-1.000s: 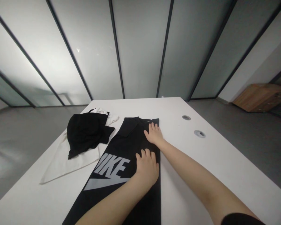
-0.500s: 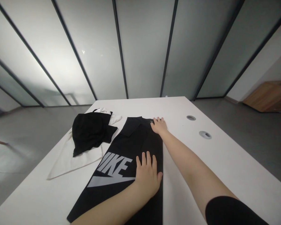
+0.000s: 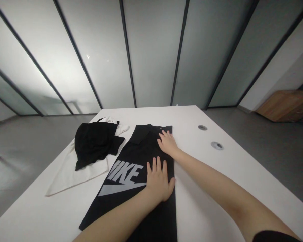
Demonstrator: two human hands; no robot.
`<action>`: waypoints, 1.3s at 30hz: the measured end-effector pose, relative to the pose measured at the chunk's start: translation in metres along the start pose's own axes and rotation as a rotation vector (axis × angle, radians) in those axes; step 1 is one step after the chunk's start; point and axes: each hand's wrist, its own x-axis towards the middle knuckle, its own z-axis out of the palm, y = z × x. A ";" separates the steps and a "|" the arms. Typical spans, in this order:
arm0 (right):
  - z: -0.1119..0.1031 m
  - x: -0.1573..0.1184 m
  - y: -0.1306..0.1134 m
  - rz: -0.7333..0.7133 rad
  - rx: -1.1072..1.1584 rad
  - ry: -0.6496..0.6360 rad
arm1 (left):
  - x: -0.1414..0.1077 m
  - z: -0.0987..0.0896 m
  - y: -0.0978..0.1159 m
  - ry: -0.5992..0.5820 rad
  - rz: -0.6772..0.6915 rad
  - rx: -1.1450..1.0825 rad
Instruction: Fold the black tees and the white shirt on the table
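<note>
a: head view. where do your hands lie?

b: your left hand (image 3: 158,183) rests palm down on the black shirt (image 3: 138,153), its fingers released and spread, beside the pale grey lettering (image 3: 126,171). your right hand (image 3: 168,144) lies farther up, near the collar end, its fingers likewise released and extended over the cloth; neither hand clenches any fabric.

a: and the shirt itself?

b: it lies flat and lengthwise on the white counter (image 3: 199,208), in front of you, folded so that the lettering is cut off at its left edge. a folded flap shows at the upper left.

a: what surrounds it?

b: to its left, a rumpled black garment (image 3: 94,143) lies on a white cloth (image 3: 73,178). to its right, the counter carries a far grommet (image 3: 202,128) and a near grommet (image 3: 217,145). beyond stand frosted panels (image 3: 151,53) in dark frames; at the right, a wooden cabinet (image 3: 285,105) stands on the grey floor (image 3: 239,126).
</note>
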 end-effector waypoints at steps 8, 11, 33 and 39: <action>0.019 0.011 0.004 0.155 -0.035 -0.156 | 0.046 0.002 0.012 0.021 -0.061 0.008; 0.018 0.024 0.014 0.163 -0.029 -0.158 | 0.046 0.004 0.018 0.024 -0.074 0.013; -0.010 0.070 0.002 -0.010 -0.056 -0.030 | 0.036 0.007 0.024 0.003 -0.044 -0.026; -0.009 0.067 0.010 0.025 -0.040 -0.099 | 0.071 0.007 0.029 0.010 -0.060 -0.051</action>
